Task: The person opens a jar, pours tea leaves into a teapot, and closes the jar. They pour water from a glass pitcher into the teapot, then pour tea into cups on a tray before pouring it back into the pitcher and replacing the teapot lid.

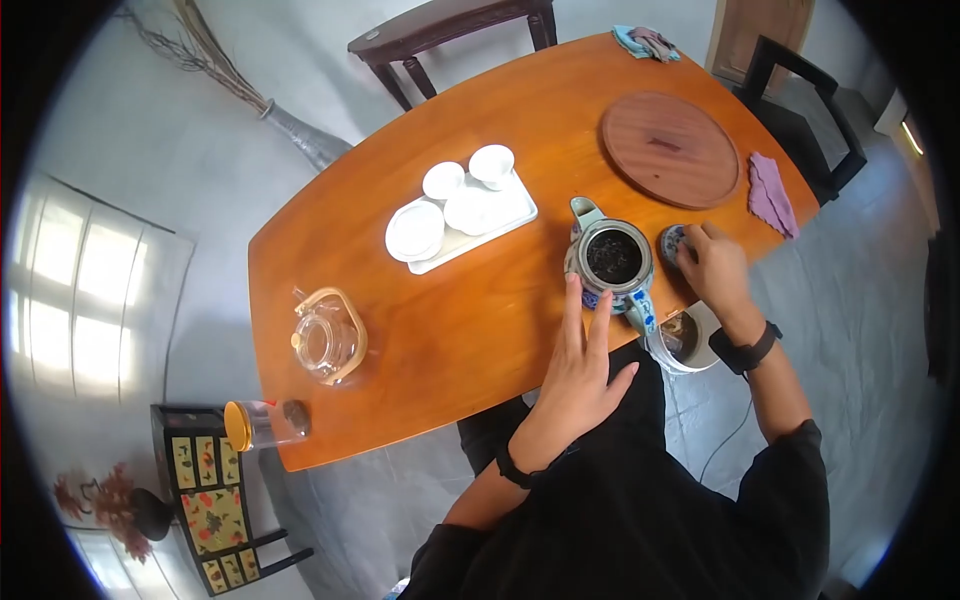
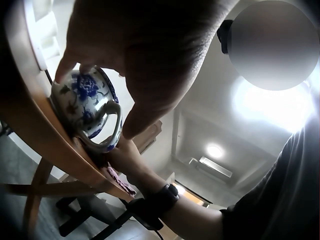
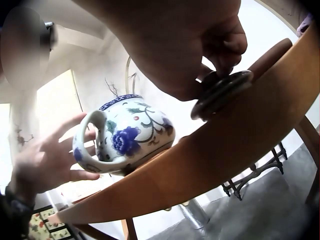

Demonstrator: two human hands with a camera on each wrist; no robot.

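A blue-and-white teapot [image 1: 589,298] stands uncovered near the table's front edge, dark contents showing through its round mouth. My left hand [image 1: 580,385] has its fingers extended, the fingertips touching the teapot's near side; the left wrist view shows them at the pot [image 2: 82,95] too. With bent fingers my right hand [image 1: 716,275] pinches the knob of the patterned lid [image 1: 671,243], just right of the teapot. In the right wrist view the lid [image 3: 223,95] is tilted close to the tabletop; whether it touches the wood I cannot tell.
A white tray [image 1: 480,240] with white cups and bowls stands left of the teapot. Farther left are a glass teapot [image 1: 330,335] and a jar [image 1: 268,424]. A round wooden tray [image 1: 670,150] and purple cloth [image 1: 770,197] lie at the right; a bin [image 1: 690,345] stands below the edge.
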